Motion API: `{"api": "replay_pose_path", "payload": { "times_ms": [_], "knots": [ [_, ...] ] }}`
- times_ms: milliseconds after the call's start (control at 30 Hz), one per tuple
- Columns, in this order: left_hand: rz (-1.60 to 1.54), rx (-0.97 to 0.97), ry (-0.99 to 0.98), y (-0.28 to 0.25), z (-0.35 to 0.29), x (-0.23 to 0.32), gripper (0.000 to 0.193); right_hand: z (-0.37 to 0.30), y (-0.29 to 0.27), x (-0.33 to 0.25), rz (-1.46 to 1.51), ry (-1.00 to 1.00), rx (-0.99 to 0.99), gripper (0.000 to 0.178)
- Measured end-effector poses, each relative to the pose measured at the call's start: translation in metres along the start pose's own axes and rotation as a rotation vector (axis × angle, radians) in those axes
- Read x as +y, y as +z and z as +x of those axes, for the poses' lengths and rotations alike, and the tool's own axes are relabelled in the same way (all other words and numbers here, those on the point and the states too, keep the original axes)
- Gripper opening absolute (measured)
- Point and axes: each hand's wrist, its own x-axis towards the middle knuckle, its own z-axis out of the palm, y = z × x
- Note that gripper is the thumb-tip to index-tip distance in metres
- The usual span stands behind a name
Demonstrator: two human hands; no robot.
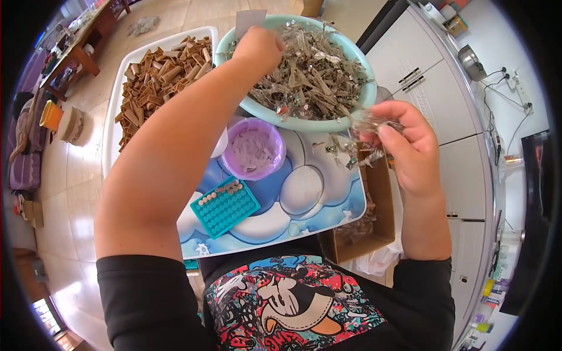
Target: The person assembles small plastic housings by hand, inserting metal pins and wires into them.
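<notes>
My left hand (257, 50) is closed over the left rim of a pale green basin (301, 124). A small grey card (250, 20) shows behind it; whether the fingers hold the card I cannot tell. Tangled clear and brownish plastic strips (313, 76) fill the basin. Right of the basin, my right hand (413, 143) pinches a bunch of clear plastic strips (374, 124) between thumb and fingers. More strips (345, 149) hang below that hand, over the table's edge.
A white tray (110, 137) of brown tube-like pieces lies left. On the cloud-patterned table (278, 199) stand a purple-lined tub (281, 155) with whitish pieces and a teal grid tray (225, 213) with small discs. A cardboard box (383, 225) sits right; white cabinets (421, 76) stand beyond.
</notes>
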Motion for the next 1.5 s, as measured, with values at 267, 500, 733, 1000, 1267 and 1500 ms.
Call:
{"api": "replay_pose_path", "payload": {
  "times_ms": [267, 500, 733, 1000, 1267, 1500],
  "knots": [
    [0.309, -0.036, -0.016, 0.01, -0.019, 0.017, 0.061, -0.023, 0.001, 0.034, 0.013, -0.001, 0.025, 0.024],
    [0.393, 0.019, 0.033, 0.015, -0.003, -0.005, 0.038, -0.018, 0.009, 0.046, -0.232, -0.125, 0.138, 0.025],
    [-0.04, 0.222, -0.077, -0.003, 0.008, -0.005, 0.045, -0.01, 0.007, 0.065, -0.466, -0.144, 0.05, 0.029],
    [-0.853, 0.284, -0.334, -0.035, 0.018, 0.011, 0.029, -0.019, -0.007, 0.118, -0.708, 0.145, -0.045, 0.037],
    [-1.169, 0.253, -0.165, -0.044, 0.013, 0.036, 0.029, -0.024, 0.019, 0.162, -1.057, 0.066, -0.079, 0.041],
    [-1.165, 0.206, -0.02, -0.073, 0.029, 0.059, 0.025, -0.026, 0.014, 0.13, -1.137, 0.045, -0.121, 0.035]
  ]
}}
